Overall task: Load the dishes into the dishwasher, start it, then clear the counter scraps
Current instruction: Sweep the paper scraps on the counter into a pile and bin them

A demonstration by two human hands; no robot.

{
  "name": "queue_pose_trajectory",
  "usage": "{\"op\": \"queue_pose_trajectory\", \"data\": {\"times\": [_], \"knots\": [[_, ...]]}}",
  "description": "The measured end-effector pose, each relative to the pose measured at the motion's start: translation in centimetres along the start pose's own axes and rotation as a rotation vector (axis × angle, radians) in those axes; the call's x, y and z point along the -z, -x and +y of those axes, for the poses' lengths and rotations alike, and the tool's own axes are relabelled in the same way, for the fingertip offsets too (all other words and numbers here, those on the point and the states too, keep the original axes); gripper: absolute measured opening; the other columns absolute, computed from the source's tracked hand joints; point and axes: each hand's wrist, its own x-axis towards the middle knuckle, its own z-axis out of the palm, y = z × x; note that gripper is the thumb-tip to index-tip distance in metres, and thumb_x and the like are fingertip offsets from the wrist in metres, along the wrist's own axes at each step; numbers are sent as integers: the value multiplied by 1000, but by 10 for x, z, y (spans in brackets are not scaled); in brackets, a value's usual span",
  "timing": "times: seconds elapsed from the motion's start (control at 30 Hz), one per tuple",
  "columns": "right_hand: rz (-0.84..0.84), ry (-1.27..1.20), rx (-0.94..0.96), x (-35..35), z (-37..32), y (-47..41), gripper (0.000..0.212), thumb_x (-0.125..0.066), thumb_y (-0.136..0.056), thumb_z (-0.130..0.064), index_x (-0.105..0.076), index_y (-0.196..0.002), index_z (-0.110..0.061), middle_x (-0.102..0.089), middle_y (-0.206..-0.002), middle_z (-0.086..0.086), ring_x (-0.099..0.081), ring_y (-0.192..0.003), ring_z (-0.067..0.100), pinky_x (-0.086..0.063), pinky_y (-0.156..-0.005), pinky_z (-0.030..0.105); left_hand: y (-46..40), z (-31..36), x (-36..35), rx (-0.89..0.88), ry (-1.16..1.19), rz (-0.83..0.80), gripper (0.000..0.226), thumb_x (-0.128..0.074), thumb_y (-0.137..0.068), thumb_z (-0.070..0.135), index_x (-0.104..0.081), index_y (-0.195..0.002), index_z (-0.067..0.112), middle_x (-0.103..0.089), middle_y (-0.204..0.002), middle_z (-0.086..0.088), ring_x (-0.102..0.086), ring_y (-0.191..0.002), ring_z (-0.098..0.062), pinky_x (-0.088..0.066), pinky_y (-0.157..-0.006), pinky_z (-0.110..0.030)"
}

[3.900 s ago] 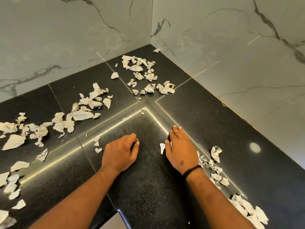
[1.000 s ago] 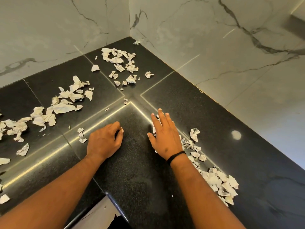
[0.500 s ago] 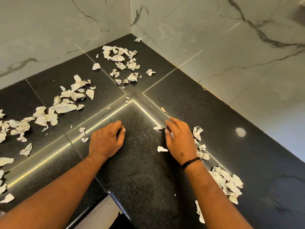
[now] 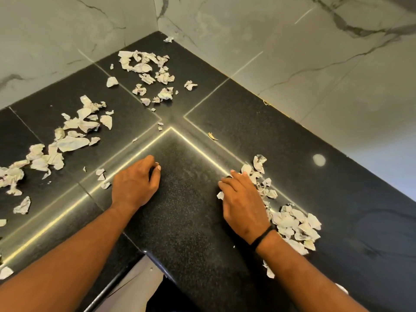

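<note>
Raking scraps (image 4: 290, 224) rightward now, right hand (image 4: 243, 203) is sliding back with fingers together; left hand (image 4: 135, 188) is resting, fingers curled, holding nothing.

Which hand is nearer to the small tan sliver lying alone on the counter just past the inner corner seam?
Right. The right hand lies below the sliver, slightly to its right; the left hand sits farther off, down to its left.
</note>
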Motion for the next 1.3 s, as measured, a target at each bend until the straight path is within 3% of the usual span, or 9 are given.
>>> {"op": "queue_pose_trajectory", "data": {"times": [0.13,0.27,0.47,0.67,0.83,0.93,1.03,1.17,1.3], "knots": [[-104,-87,115,-8,-65,23,50,-43,-100,-26,-43,-147,-10,-37,-157,9,-24,-150,31,-20,-122,49,0,1,-2,9,-7,3,16,-62,-96,33,-59,-88,19,-68,-79,-7,-65,-73,-37,-44,-56,-37],[-248,-54,227,-29,-85,54,58,-34,-103,-35,-25,-156,-12,-12,-167,6,2,-154,24,-6,-124,43,1,-1,-3,-3,-2,2,17,-59,-97,34,-58,-87,19,-65,-74,-5,-64,-72,-35,-43,-55,-36],[-144,-147,55,-22,-49,48,51,-33,-106,-31,-37,-152,-9,-25,-163,6,-7,-154,19,-22,-122,46,0,-3,-4,-10,-12,12,19,-61,-96,34,-55,-85,20,-62,-69,-3,-63,-67,-34,-38,-54,-33],[30,-347,123,-17,-85,-8,42,-42,-103,-20,-54,-139,-3,-45,-152,11,-30,-148,27,-26,-121,42,0,-2,-4,-32,-7,50,17,-66,-93,29,-56,-83,19,-65,-70,-3,-64,-65,-33,-34,-53,-30],[-70,-414,-30,-46,-82,-70,47,-42,-99,-17,-49,-143,-2,-31,-159,16,-22,-150,32,-18,-124,37,1,-2,-3,-35,19,71,18,-68,-91,31,-55,-84,21,-66,-74,0,-66,-66,-31,-43,-51,-33],[54,-414,-177,-54,-56,-89,41,-46,-99,-12,-55,-138,-2,-39,-155,12,-28,-148,24,-25,-122,38,-2,-9,-7,-42,15,78,18,-65,-93,33,-52,-85,24,-64,-75,2,-65,-67,-28,-43,-50,-33],[105,-493,-295,-49,-56,-97,41,-47,-101,-15,-52,-141,-8,-37,-156,6,-25,-148,20,-22,-123,34,1,-8,-12,-82,-1,80,16,-61,-94,34,-51,-86,24,-64,-77,5,-65,-66,-23,-37,-49,-31],[200,-321,-357,-53,-62,-126,54,-51,-97,-28,-42,-147,-9,-26,-162,11,-10,-153,31,-16,-123,43,3,-9,-12,-87,25,84,15,-54,-94,36,-51,-85,25,-60,-75,5,-63,-64,-20,-41,-47,-32],[64,-77,-429,-66,-58,-144,64,-44,-99,-44,-34,-151,-8,-24,-162,14,-11,-152,32,-15,-124,49,0,-15,-13,-99,63,64,17,-53,-96,37,-52,-84,26,-57,-74,5,-61,-61,-16,-45,-46,-34]]}}
